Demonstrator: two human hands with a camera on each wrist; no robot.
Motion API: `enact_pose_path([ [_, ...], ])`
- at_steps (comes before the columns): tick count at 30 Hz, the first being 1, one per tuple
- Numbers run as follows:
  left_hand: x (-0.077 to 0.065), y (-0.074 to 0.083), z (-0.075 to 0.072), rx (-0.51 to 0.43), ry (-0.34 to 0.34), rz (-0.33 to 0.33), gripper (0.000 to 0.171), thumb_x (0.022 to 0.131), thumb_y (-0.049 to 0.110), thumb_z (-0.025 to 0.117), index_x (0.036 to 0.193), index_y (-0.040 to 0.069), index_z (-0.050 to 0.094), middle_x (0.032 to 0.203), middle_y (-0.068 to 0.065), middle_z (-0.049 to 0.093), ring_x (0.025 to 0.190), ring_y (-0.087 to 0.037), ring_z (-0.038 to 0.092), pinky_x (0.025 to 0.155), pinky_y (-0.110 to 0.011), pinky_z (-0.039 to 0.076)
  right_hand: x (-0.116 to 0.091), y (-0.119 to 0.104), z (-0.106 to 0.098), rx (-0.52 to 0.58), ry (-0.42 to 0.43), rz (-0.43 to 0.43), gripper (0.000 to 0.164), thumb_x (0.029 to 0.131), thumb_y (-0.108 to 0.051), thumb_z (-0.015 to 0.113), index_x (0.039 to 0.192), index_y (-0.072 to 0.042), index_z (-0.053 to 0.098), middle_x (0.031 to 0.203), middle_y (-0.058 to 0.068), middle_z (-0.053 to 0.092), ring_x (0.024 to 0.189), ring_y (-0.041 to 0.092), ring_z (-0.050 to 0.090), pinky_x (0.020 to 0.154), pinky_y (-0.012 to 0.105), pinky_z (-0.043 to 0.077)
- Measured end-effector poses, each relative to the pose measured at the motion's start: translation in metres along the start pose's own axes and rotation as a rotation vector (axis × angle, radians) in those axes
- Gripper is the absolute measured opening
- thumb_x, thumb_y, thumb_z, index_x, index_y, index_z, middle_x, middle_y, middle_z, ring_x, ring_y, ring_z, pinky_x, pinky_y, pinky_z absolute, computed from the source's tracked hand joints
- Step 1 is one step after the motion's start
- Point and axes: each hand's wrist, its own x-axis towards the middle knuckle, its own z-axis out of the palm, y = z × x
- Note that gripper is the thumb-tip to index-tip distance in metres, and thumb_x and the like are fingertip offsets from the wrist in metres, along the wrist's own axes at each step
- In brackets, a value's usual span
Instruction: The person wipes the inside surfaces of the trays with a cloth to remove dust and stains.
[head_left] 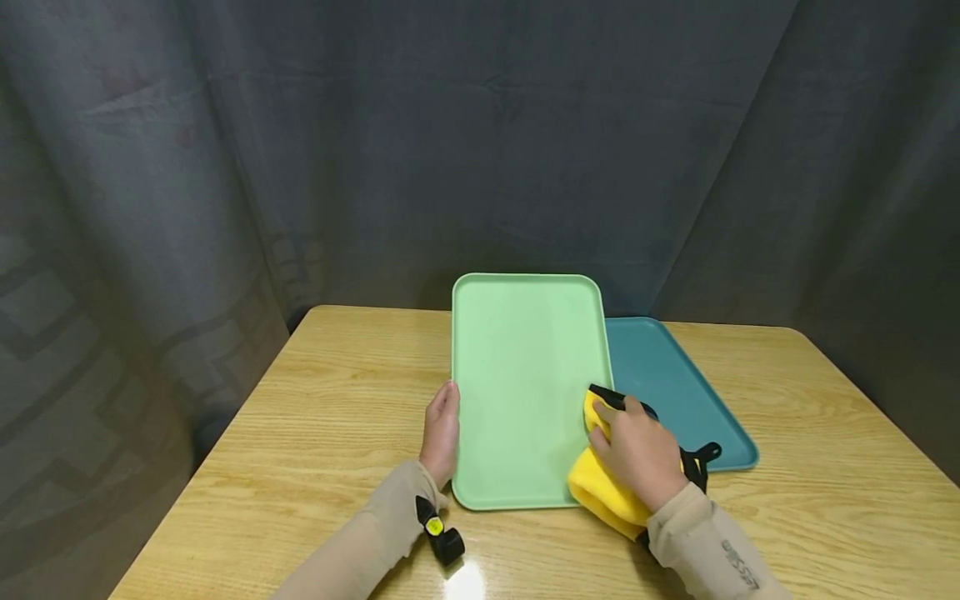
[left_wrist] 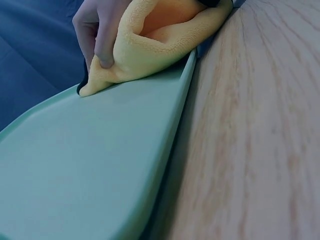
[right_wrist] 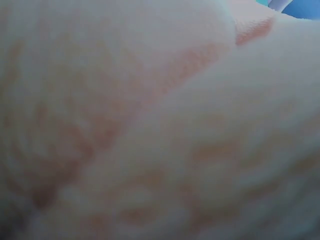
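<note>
A light green tray (head_left: 528, 375) with a raised rim stands tilted up off the table in the head view. My left hand (head_left: 441, 433) holds it by the left edge; the fingers behind it are hidden. My right hand (head_left: 641, 450) pinches a yellow cloth (head_left: 603, 492) with black edging on the tray's lower right part. In the left wrist view the fingers press a corner of the fluffy cloth (left_wrist: 150, 50) onto the tray surface (left_wrist: 95, 150). Blurred folds of the cloth (right_wrist: 150, 140) fill most of the right wrist view.
A teal tray (head_left: 682, 392) lies on the wooden table (head_left: 337, 400), partly behind the green tray and right hand. A black loop (head_left: 707, 452) hangs from the cloth. Dark grey curtains (head_left: 480, 150) close off the back and sides.
</note>
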Motion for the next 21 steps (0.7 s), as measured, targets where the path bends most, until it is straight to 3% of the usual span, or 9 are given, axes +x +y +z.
enact_pose_path([
  [7,0.0003,0.0004,0.0002,-0.009,0.007,0.006,0.053,0.104,0.025,0.029,0.144,-0.008,0.022,0.152,-0.025,0.018,0.143,-0.039,0.012,0.119,-0.049,0.011,-0.0023,-0.0011,0.0004,-0.002,0.016,-0.003,0.039,0.088,-0.019,0.054,0.124,-0.007,0.060,0.114,0.032,0.054,0.040,0.017,0.031,0.036,0.026,0.027],
  [21,0.0006,0.0002,0.0005,-0.003,0.010,0.027,0.051,0.104,0.024,0.029,0.143,-0.009,0.024,0.152,-0.026,0.019,0.143,-0.039,0.013,0.119,-0.049,0.011,-0.0080,-0.0012,0.0018,-0.009,-0.031,-0.003,0.039,0.088,-0.021,0.055,0.124,-0.006,0.061,0.115,0.028,0.056,0.046,0.021,0.039,0.040,0.029,0.030],
])
